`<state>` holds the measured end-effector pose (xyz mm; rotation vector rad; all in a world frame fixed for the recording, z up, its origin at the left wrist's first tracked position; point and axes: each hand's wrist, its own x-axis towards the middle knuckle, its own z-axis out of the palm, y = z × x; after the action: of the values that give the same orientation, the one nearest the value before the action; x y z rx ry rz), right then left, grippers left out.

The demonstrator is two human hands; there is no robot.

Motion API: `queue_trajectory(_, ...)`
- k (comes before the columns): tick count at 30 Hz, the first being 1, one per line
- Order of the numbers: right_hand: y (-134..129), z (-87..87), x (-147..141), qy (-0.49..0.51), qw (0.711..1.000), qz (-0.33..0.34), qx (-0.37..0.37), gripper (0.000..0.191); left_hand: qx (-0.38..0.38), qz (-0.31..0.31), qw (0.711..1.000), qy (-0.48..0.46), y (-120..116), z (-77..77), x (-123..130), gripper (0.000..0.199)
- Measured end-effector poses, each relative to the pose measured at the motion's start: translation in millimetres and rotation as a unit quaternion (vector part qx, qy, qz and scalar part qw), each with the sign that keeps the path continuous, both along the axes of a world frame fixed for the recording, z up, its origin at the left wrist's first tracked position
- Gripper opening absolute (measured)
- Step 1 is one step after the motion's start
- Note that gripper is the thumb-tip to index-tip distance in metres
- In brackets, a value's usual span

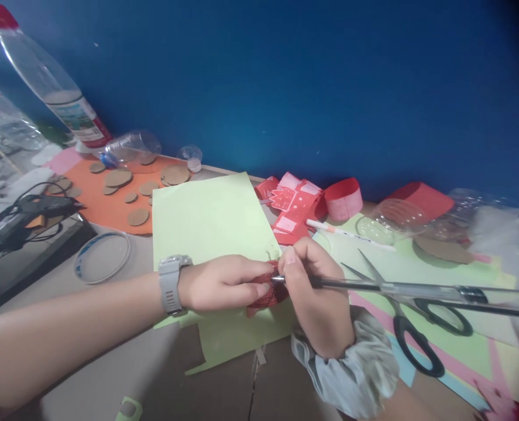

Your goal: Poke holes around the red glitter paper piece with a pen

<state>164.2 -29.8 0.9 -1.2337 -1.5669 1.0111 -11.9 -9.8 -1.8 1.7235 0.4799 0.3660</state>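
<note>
Head view: left hand (pixel 224 283) holds a red patterned piece (pixel 271 297) over green paper (pixel 206 216); right hand (pixel 318 292) grips a pen (pixel 417 289), long axis nearly level left-right, tip pointing left at the piece (contact unclear). Piece sits between the hands. Scissors (pixel 400 324) lie right of both.

Left hand (pixel 222 287) grips red patterned piece (pixel 265 296) over pale green sheet (pixel 206 219). Right hand (pixel 318 304), just beside, pinches a pen (pixel 435 290), tip at the red piece. Scissors (pixel 418 345), blades spread, right of right hand. Beyond left hand: orange sheet (pixel 95 202), cardboard discs (pixel 118 178). Red paper ring (pixel 343 200) beyond right hand.
</note>
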Motion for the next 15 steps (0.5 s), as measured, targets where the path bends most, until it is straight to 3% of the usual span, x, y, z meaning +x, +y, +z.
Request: queue_trajectory(15,1.5,-2.5,0.5,0.007,1.000,-0.005,-0.006,0.028,0.005,-0.001,1.000,-0.004,0.5,2.2,1.0,0.019)
